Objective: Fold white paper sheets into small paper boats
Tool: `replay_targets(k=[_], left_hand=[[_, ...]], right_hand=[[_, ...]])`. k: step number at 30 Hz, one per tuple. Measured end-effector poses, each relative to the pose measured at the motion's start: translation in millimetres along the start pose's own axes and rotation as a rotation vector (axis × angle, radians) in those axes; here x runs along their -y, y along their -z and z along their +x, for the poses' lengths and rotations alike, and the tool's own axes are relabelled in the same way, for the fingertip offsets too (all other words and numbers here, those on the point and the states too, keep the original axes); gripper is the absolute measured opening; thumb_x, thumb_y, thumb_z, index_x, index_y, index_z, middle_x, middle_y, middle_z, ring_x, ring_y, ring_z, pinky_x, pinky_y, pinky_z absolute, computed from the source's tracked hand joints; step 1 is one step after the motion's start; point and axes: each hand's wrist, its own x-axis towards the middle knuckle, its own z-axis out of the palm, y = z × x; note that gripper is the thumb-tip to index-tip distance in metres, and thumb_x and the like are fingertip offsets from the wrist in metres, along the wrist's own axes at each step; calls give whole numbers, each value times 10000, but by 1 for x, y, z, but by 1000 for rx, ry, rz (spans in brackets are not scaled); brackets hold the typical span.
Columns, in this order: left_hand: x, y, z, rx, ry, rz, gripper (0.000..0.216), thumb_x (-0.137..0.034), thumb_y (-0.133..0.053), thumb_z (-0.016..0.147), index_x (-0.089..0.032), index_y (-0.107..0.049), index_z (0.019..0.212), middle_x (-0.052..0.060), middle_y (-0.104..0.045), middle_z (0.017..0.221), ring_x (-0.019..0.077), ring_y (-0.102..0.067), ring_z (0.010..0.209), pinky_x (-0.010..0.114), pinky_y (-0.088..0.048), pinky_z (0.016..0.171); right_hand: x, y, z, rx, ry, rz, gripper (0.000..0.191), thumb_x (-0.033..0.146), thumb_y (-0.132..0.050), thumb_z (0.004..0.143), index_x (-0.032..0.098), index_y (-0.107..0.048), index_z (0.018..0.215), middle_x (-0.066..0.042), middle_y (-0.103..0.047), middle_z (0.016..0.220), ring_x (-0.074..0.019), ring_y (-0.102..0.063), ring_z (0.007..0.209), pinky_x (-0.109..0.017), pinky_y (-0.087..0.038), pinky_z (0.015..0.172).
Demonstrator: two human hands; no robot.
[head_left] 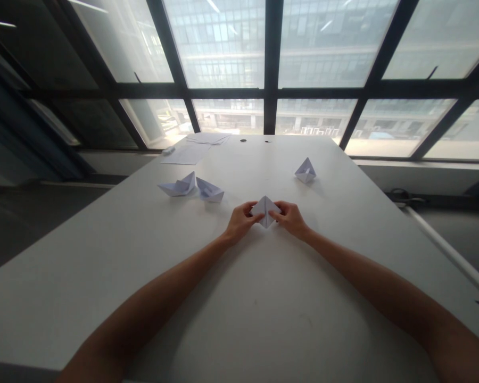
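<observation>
Left hand and right hand are pinching a folded white paper diamond between closed fingertips; two paper boats are lying beyond the left fingers.

Two bare forearms show, long and slim, with no sleeve anywhere along them up to the lower edge of the picture. The left hand and the right hand wear no glove. No watch, band or bracelet sits at either wrist, just behind the fingers, and no ring can be made out, though the fingers are too small in the view to be sure. The nails look short and unpainted as far as can be told. No marks or writing show on the arms. The wide lens makes both forearms look broader toward the picture's bottom corners.
</observation>
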Motion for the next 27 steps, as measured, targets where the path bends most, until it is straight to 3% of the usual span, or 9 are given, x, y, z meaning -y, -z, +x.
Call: replay_targets(k=[3,7,14,21,24,27], left_hand=[[0,-1,0,54,19,94,407,-485,-710,796,-97,-729,917,44,-683,768,152,-600,671,238,-467,601],[-1,-2,0,76,69,44,450,-552,-654,818,-108,-724,791,12,-629,673,130,-540,603,226,-425,551],[-3,0,-1,28,94,-94,424,-538,-691,799,-118,-749,788,19,-648,687,129,-533,617,235,-409,583],[-2,3,2,-125,87,-211,441,-537,-704,796,-149,-765,998,90,-722,988,179,-624,838,275,-495,728],[-5,3,-1,-14,84,-197,489,-528,-733,778,-173,-742,1115,80,-723,1041,173,-629,826,265,-489,711],[-7,1,-3,56,77,-126,434,-522,-747,765,-129,-785,947,55,-721,840,148,-598,701,244,-451,637]], right_hand=[[1,0,0,68,-47,-38,353,496,-666,783,151,-646,712,32,-501,575,-107,-427,530,-236,-309,468],[6,0,-1,104,-65,26,472,583,-625,794,183,-503,575,46,-389,541,-93,-341,514,-244,-233,462],[10,1,-3,64,-57,121,479,580,-631,812,186,-507,568,39,-380,564,-98,-336,531,-254,-231,482],[9,6,-2,-38,-22,127,467,587,-629,825,175,-608,606,15,-455,606,-112,-377,568,-259,-269,508],[10,5,-2,15,24,84,466,586,-627,832,171,-642,623,-2,-505,640,-120,-416,588,-261,-292,514],[13,3,-3,69,79,57,468,578,-625,842,171,-650,613,-12,-538,666,-123,-446,603,-262,-319,530]])
